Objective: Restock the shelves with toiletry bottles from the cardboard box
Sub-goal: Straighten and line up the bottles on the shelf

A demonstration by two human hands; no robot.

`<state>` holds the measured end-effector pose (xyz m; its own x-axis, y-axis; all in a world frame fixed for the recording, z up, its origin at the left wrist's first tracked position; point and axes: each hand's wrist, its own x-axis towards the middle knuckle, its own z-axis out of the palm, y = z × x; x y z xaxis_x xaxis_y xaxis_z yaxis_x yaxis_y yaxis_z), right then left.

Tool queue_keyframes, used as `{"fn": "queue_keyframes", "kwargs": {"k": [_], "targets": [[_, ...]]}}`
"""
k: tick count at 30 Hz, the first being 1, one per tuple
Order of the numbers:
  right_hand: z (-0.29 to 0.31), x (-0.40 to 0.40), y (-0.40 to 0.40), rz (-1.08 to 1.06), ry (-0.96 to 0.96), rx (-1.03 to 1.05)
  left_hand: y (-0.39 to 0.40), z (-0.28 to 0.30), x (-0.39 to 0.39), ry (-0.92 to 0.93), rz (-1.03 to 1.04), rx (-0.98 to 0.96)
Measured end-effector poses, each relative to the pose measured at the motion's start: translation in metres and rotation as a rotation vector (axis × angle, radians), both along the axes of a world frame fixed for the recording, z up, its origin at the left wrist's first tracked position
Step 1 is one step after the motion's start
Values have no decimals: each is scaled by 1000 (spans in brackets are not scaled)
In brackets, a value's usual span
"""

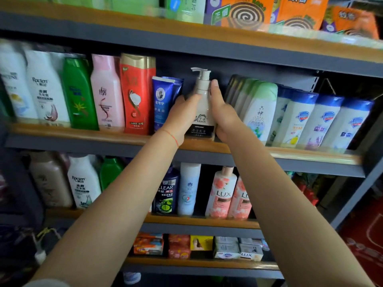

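A beige pump bottle (202, 109) with a dark label stands upright on the middle shelf (107, 134), in the gap between a blue tube (163, 100) and a row of pale green bottles (262, 108). My left hand (179, 119) grips its left side. My right hand (220, 112) presses against its right side, fingers reaching up to the pump neck. The cardboard box is out of view.
Shampoo bottles fill the middle shelf to the left, blue-capped white bottles (323, 123) to the right. The lower shelf (199, 221) holds Clear and Lux bottles (220, 193). Soap boxes (238, 248) sit below. Mosquito-coil packs (246, 13) line the top shelf.
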<state>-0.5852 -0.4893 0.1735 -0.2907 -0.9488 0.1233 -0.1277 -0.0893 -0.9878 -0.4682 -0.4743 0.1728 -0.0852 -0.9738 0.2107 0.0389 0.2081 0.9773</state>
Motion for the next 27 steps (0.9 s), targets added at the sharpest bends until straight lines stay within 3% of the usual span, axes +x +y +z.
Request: {"fn": "queue_keyframes", "kwargs": {"k": [4,8,11,14,17,20,23,27], "targets": [[-2,-2,-3,-22,30,16,10,3,0,-17,26,-9],[5,6,25,19,56,22,23,1,-1,-242,91,-129],[9,9,61,23,209,-20,38,-11,-2,-335,187,-255],[2,-4,99,-197,335,-335,62,-21,-7,-266,360,-643],[-4,-31,121,-477,214,-657,69,-22,-26,-141,242,-801],[-6,-59,117,-572,176,-659,72,-6,-56,-41,15,-552],[-4,-77,106,-407,207,-457,67,7,-89,-10,-138,-287],[4,-92,83,-196,13,-121,32,14,-116,84,-142,-18]]}}
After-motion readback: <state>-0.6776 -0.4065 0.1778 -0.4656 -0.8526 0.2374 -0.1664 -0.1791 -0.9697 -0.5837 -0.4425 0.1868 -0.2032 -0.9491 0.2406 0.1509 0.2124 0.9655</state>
